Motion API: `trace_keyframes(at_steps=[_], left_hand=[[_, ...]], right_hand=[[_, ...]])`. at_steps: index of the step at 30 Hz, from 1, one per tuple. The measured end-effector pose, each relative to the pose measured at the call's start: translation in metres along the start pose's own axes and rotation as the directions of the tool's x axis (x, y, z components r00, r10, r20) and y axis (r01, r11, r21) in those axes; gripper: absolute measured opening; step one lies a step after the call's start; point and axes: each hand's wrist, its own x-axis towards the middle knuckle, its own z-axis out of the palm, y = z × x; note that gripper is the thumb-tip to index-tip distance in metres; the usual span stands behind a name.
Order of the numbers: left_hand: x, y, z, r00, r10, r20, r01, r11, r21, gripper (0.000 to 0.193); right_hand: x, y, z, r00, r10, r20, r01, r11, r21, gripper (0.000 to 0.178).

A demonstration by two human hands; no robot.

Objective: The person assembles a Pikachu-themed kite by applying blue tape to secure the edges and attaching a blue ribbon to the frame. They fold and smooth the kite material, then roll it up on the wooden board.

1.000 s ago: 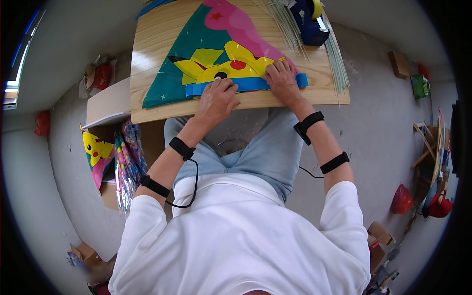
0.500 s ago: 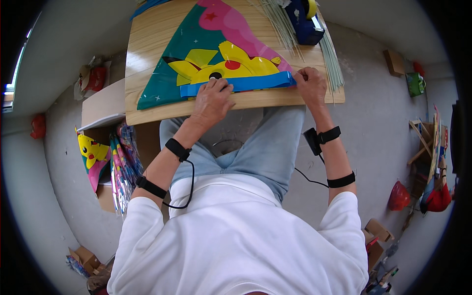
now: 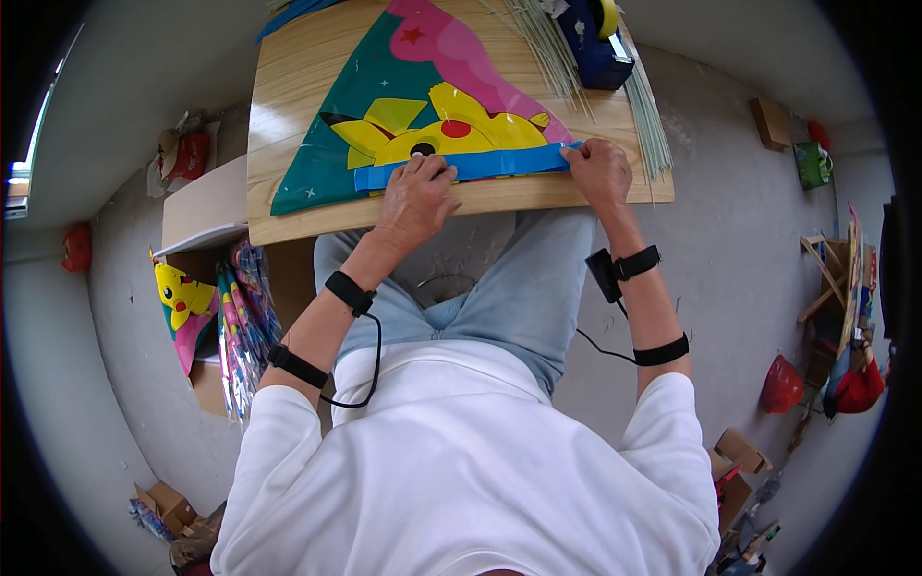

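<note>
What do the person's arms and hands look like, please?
The left hand and right hand are bare. The arms emerge from short white sleeves. Each forearm wears two black straps, one by the wrist, one nearer the elbow, with black cables showing on both sides. A small black box sits at the right wrist.

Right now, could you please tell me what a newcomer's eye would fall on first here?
Probably the bright green, pink and yellow printed sheet on the wooden table before the person. Next, the blue strip along its near edge, with the left hand on it and the right hand at its right end. Off to the left, a second printed sheet shows by the cardboard box.
</note>
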Motion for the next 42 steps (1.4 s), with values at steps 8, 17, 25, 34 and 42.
trace_keyframes(at_steps=[8, 17, 25, 34, 42], left_hand=[[0.002, 0.001, 0.000, 1.000, 0.015, -0.007, -0.015, 1.000, -0.007, 0.050], [-0.001, -0.001, 0.000, 1.000, 0.008, 0.003, -0.007, 1.000, -0.018, 0.050], [-0.002, -0.002, 0.004, 1.000, 0.023, 0.012, -0.023, 1.000, 0.012, 0.051], [-0.002, 0.003, 0.008, 0.998, 0.057, -0.012, -0.056, 0.993, 0.108, 0.050], [-0.002, 0.012, 0.000, 0.999, -0.005, 0.044, 0.000, 0.994, 0.112, 0.048]], right_hand=[[0.000, 0.014, 0.016, 0.999, -0.044, -0.020, 0.042, 0.994, -0.101, 0.024], [-0.003, -0.002, 0.012, 0.987, -0.129, -0.095, 0.103, 0.964, -0.244, 0.022], [-0.005, -0.003, 0.023, 0.922, -0.310, -0.232, 0.229, 0.920, -0.318, 0.011], [0.008, 0.021, 0.019, 0.987, -0.140, -0.078, 0.135, 0.989, -0.067, 0.020], [0.015, 0.036, 0.020, 0.986, -0.110, -0.128, 0.132, 0.975, 0.180, 0.012]])
